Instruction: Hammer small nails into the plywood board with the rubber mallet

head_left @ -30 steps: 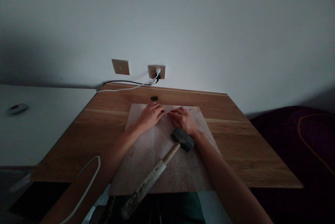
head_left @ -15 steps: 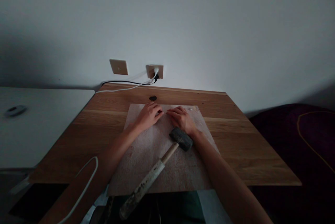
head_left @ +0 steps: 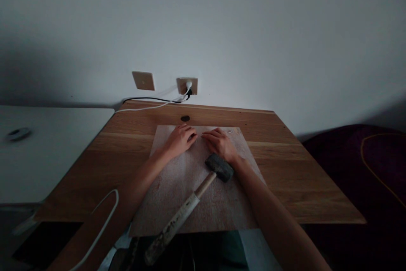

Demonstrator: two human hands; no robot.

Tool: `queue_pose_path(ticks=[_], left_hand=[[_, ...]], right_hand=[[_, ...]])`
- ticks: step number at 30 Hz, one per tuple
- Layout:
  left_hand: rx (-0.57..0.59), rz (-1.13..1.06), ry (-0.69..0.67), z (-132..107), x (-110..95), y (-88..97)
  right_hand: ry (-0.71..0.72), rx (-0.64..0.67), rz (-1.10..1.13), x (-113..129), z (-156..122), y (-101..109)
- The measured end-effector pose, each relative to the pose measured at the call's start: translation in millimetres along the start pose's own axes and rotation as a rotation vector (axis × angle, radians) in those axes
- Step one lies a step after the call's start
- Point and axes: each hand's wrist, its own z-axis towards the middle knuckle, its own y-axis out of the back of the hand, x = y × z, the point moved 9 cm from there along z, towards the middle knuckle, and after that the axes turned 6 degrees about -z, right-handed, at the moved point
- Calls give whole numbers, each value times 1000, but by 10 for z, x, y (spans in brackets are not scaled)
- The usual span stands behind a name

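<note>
Both my hands rest on the far part of a thin plywood board (head_left: 177,203) that lies on a wooden desk (head_left: 294,178). My left hand (head_left: 179,140) is curled, its fingertips pinched towards the middle. My right hand (head_left: 221,144) is curled too, its fingertips a short way from the left ones. A tiny thin thing seems to lie between the fingertips, too small to name. A mallet with a dark head (head_left: 219,167) and a worn pale handle (head_left: 177,220) lies on the board, its head just under my right wrist.
Small pale bits (head_left: 230,131) lie on the board's far right corner. A wall socket (head_left: 187,86) with a white plug and cables sits behind the desk. A white cable (head_left: 104,216) loops at the near left. A white table (head_left: 47,148) stands left; dark fabric (head_left: 358,169) lies right.
My hands have stayed nearly still; my left fingertips have drawn back slightly from my right ones. The view has shifted a little.
</note>
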Motion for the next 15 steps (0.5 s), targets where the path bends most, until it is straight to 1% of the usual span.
queue_pose_path(ticks=[5, 10, 15], left_hand=[[-11, -21, -2, -1, -9, 13], [-2, -16, 6, 4, -12, 12], [-26, -21, 11, 5, 1, 37]], right_hand=[[-8, 35, -4, -12, -4, -19], [-32, 101, -70, -43, -9, -80], [-41, 88, -95, -35, -7, -61]])
